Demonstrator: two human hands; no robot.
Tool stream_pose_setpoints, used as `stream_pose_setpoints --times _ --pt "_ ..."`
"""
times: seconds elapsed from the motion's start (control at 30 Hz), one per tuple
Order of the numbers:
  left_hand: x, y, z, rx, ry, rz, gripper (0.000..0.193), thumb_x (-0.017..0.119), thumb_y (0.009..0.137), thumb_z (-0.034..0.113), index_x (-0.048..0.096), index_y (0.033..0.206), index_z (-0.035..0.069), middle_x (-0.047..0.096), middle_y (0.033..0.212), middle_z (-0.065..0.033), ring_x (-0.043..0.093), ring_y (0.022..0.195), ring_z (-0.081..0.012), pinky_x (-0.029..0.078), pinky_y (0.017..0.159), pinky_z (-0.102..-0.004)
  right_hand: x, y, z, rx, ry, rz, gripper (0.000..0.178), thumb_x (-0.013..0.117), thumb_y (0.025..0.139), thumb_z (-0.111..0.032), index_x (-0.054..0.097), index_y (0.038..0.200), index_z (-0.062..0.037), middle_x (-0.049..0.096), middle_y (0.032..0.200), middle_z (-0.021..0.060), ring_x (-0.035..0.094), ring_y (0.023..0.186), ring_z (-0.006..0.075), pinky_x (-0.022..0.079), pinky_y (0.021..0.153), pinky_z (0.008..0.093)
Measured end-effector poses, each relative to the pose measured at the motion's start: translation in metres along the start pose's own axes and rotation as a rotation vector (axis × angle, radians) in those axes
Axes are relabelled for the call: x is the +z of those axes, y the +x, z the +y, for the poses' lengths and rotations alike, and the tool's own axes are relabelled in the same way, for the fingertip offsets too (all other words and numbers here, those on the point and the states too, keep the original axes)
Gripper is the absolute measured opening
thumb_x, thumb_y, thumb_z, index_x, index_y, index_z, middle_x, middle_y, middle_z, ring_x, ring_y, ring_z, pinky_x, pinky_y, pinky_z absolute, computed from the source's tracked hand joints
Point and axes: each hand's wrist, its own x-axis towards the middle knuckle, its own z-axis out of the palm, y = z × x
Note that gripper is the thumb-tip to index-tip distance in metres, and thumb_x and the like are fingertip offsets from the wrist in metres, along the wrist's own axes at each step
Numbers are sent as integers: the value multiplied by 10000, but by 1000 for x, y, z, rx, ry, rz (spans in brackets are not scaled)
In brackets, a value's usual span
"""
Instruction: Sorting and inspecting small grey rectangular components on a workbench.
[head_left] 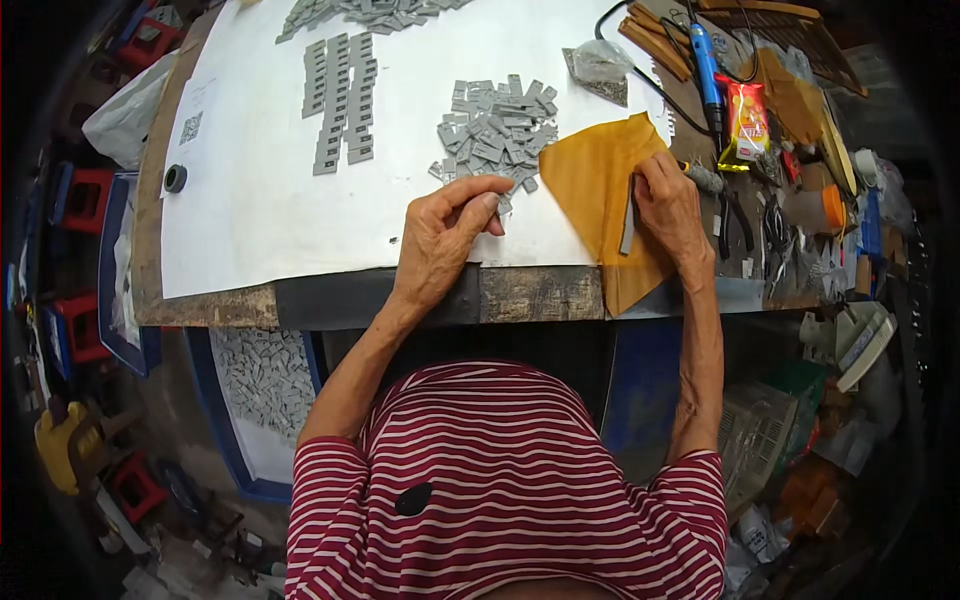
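Note:
My left hand [445,235] hovers by the front edge of a loose pile of small grey flat pieces [490,125], thumb and forefinger curled together. Whatever may lie between those fingertips is hidden or too small to name. To the right, my right hand [672,205] is closed at the top of a narrow grey flat strip [628,225], which points down toward me. Beneath that hand spreads a yellow-brown sheet [585,170], partly hanging over the table's front edge. Similar grey pieces stand in neat columns [340,100] farther left.
White paper [240,210] covers the tabletop. A black tape roll [175,178] sits at left. Another grey heap [370,12] lies at the back. On the right are a blue-handled tool [706,70], a red-yellow packet [744,125] and clutter. Below stands a blue bin [222,420] of grey pieces.

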Motion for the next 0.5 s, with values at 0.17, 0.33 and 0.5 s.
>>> stream_pose_setpoints --times 0.17,0.33,0.5 --pt "-4 0 -4 -33 -92 41 206 528 853 60 623 1026 -2 579 709 -11 539 652 -61 423 612 -183 -10 -3 -19 144 157 126 103 559 743 26 505 824 -8 516 795 150 549 709 351 437 573 394" --pt "-2 0 -6 -74 -238 46 262 562 839 63 577 1081 -39 609 710 -54 561 661 -76 445 638 -192 -23 -11 -54 412 488 191 63 554 790 1 568 848 22 548 701 70 528 598 134 413 535 254" --pt "3 -1 -4 -83 -235 23 265 572 837 50 553 1076 -62 624 728 -78 580 658 -91 459 635 -196 -23 -13 -106 681 1150 124 56 571 824 -22 585 862 16 552 628 4 518 537 49 413 485 186"
